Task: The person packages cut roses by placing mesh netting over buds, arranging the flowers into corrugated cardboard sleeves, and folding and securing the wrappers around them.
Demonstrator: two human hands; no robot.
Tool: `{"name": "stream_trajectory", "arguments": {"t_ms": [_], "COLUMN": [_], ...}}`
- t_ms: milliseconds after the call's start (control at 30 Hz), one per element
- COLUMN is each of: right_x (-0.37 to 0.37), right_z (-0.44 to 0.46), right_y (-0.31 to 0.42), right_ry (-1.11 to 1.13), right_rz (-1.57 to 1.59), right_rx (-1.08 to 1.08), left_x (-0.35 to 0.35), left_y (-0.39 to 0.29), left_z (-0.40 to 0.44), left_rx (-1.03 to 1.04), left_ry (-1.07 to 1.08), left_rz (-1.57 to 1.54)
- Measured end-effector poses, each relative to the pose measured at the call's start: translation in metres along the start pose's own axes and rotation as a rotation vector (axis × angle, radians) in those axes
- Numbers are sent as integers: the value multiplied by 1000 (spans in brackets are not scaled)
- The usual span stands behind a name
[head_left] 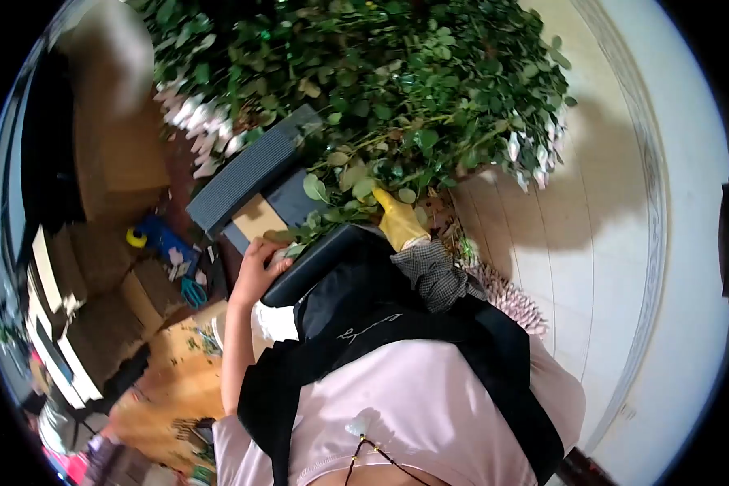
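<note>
My bare left hand (pixel 257 271) is closed around the pale head of a rose (pixel 287 253), beside the edge of a black padded rest (pixel 312 263). Leaves trail from this rose toward my right hand (pixel 399 220), which wears a yellow glove with a checked cuff. The gloved fingers are bent around the leafy stem, partly hidden by foliage. Just beyond my hands stands a grey ribbed block (pixel 247 174) with a tan board (pixel 258 217) next to it. A large heap of leafy rose stems (pixel 364 73) fills the far side.
Pale rosebuds hang out at the heap's left (pixel 198 121) and right (pixel 540 154). More pink roses (pixel 514 301) lie by my right side. Cardboard boxes (pixel 105 316) stand at left, near blue-handled scissors (pixel 193 292) and yellow tape (pixel 136 237). A white wall (pixel 692 243) rises at right.
</note>
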State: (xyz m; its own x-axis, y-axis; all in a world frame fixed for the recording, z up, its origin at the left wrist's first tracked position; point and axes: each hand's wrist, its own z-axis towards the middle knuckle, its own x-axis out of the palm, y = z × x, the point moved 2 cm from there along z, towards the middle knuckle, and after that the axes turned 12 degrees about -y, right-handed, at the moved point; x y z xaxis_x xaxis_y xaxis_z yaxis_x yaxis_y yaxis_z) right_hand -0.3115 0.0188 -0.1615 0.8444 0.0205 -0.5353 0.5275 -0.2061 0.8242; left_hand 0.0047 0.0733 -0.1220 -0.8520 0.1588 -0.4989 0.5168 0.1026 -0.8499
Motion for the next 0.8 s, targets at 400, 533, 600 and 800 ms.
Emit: {"name": "stream_trajectory", "arguments": {"t_ms": [400, 533, 600, 800], "right_x": [41, -27, -87, -269], "right_z": [65, 54, 50, 143], "right_y": [-86, -27, 14, 54], "right_ry": [485, 928, 988, -48], "right_rz": [281, 276, 95, 492], "right_rx": [565, 472, 418, -212], "left_x": [8, 12, 12, 13], "left_y": [5, 9, 7, 23], "left_z": [5, 8, 9, 4], "left_rx": [-78, -29, -69, -175], "left_ry": [-4, -96, -64, -108], "left_rz": [106, 153, 210, 31]}}
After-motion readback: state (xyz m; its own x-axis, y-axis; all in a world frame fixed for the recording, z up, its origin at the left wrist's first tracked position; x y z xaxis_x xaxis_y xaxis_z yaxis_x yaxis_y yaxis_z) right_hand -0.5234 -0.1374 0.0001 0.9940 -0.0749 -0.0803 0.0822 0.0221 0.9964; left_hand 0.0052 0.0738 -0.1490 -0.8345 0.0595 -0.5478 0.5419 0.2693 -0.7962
